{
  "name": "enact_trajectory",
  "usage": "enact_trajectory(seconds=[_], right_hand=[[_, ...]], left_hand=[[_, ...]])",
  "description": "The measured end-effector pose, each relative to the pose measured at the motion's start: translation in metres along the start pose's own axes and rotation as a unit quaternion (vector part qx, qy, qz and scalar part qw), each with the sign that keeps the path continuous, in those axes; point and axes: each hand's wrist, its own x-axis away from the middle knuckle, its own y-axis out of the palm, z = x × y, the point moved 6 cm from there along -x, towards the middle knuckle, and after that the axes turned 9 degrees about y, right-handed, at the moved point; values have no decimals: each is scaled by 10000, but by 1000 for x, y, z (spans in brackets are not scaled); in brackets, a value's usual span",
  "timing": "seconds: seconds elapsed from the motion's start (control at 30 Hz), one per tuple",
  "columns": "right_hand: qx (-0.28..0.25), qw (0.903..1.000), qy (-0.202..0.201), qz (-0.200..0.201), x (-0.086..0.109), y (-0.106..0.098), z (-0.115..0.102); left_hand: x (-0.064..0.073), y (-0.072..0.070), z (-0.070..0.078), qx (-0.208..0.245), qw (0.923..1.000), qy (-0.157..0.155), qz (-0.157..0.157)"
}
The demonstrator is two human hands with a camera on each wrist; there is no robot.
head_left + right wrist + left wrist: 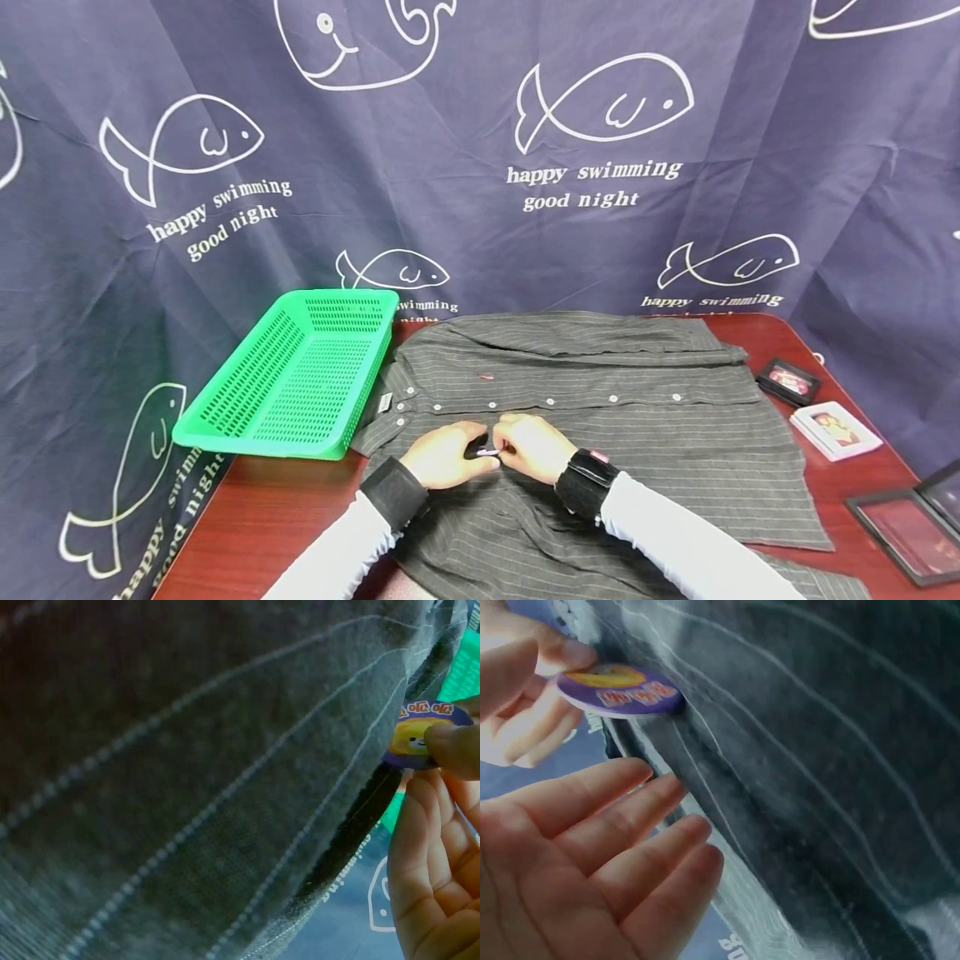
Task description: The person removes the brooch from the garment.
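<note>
Thumb and fingers of my right hand pinch a round purple pin badge with a yellow picture and lettering. Its edge meets the cloth of a dark grey striped button-up shirt, and the badge's back is hidden. In the right wrist view, a thumb lies over the badge's face. My left hand is just left of the badge, its fingers extended beside the raised cloth in the left wrist view. The shirt lies spread sideways, collar to the left.
A green plastic basket stands at the left on the red-brown table. At the right lie a black square case, a white square box and an open black frame. A blue fish-print curtain hangs behind.
</note>
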Motion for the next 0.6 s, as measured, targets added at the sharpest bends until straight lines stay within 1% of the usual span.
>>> enact_trajectory(seconds=[0.13,0.27,0.4,0.5,0.6], right_hand=[[-70,10000,21,-33,1,0,0],[-122,9998,106,-104,2,1,1],[-132,9997,146,-148,2,1,1],[-146,9997,131,-173,4,1,-1],[-158,9996,113,-212,5,3,-1]], left_hand=[[0,3,3,-48,9995,155,271],[0,6,4,-171,9983,359,427],[0,5,7,-182,9962,594,605],[1,6,7,-168,9958,614,652],[1,10,5,-201,9967,511,599]])
